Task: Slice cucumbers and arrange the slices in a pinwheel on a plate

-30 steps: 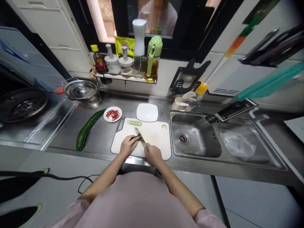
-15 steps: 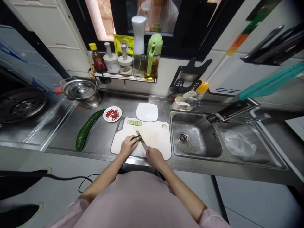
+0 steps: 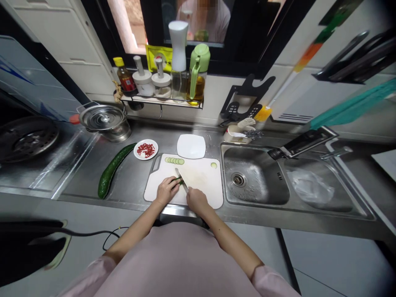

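On the white cutting board (image 3: 198,194), my left hand (image 3: 167,189) is closed over a piece of cucumber (image 3: 177,180), mostly covered by the fingers. My right hand (image 3: 197,201) grips a knife (image 3: 181,177) by its handle, with the blade angled up and left against the right end of that piece. A row of thin cucumber slices (image 3: 174,161) lies at the board's far edge, and one more slice (image 3: 213,165) sits at its far right corner. Behind the board is a white square plate (image 3: 191,146). A whole cucumber (image 3: 111,171) lies left of the board.
A small plate of chopped red pieces (image 3: 146,149) stands near the cucumber's tip. Back left is a lidded steel pot (image 3: 107,121). The sink (image 3: 256,177) opens right of the board, under a faucet (image 3: 303,143). A rack with seasoning jars and bottles (image 3: 162,100) hangs behind.
My right hand and the knife have shifted slightly left, toward my left hand. My left hand stays in place on the cucumber piece; the slices lie as before.
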`<action>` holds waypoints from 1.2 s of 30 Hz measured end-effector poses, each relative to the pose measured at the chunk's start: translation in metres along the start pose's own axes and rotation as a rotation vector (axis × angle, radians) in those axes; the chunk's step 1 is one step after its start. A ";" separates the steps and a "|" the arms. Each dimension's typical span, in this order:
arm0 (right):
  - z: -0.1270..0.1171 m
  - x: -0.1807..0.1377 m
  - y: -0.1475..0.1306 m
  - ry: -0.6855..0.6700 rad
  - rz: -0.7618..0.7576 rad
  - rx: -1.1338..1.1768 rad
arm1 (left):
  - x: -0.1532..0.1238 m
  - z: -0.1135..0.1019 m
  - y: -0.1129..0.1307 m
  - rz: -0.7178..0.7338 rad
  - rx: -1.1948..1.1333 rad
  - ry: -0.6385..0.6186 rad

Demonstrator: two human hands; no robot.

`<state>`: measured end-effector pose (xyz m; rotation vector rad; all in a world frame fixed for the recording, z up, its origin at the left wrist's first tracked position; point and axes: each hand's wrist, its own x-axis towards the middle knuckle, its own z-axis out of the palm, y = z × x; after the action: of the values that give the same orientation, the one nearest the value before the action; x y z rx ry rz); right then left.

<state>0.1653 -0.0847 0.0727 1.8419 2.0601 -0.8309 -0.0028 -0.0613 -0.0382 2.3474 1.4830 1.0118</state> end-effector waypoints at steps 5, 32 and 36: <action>0.005 0.000 0.002 0.001 0.004 -0.001 | -0.001 0.002 -0.002 0.002 0.001 -0.006; 0.016 0.021 -0.002 0.040 -0.013 0.001 | -0.002 0.003 -0.002 -0.001 -0.003 0.016; 0.016 0.024 -0.004 0.054 -0.024 0.002 | -0.002 0.003 -0.001 -0.008 0.007 0.019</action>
<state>0.1544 -0.0746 0.0480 1.8645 2.1184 -0.7982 -0.0024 -0.0614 -0.0419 2.3406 1.5038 1.0312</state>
